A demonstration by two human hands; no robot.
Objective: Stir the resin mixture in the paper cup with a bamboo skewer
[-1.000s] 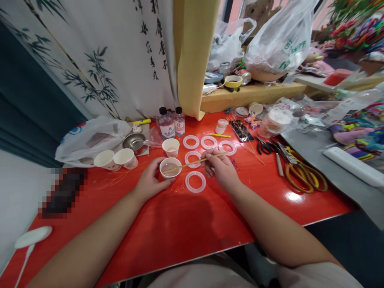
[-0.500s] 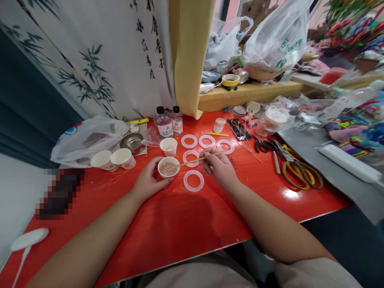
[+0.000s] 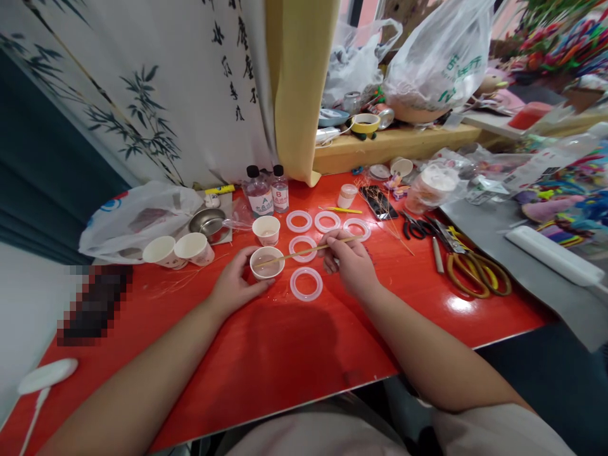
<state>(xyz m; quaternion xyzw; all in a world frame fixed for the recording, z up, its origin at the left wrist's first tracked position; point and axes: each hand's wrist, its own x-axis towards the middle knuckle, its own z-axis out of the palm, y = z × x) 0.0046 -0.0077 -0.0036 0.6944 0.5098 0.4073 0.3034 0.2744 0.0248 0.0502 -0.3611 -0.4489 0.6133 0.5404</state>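
My left hand (image 3: pixel 237 279) is wrapped round the side of a white paper cup (image 3: pixel 266 272) on the red table. Clear liquid lies in this cup. Between the fingertips of my right hand (image 3: pixel 349 261) is a thin wooden stick (image 3: pixel 308 254), slanting down to the left with its tip in the liquid. Several pale pink ring moulds lie around; one ring mould (image 3: pixel 306 299) is beside the cup, another ring mould (image 3: pixel 291 249) sits partly under the stick. A second paper cup (image 3: pixel 266 233) stands just behind the held one.
Bottles marked A (image 3: pixel 259 197) and B (image 3: pixel 280 193) stand at the back. Two paper cups (image 3: pixel 192 249) and a metal bowl (image 3: pixel 207 223) are at the left. Brown-handled scissors (image 3: pixel 468 275), black pliers (image 3: pixel 414 227) and a phone (image 3: pixel 379 204) lie on the right, near a grey mat (image 3: pixel 489 247).
The stick's tip has shifted slightly within the cup, with small movements of my right hand. My left hand keeps its hold. The whole view has drifted a little.
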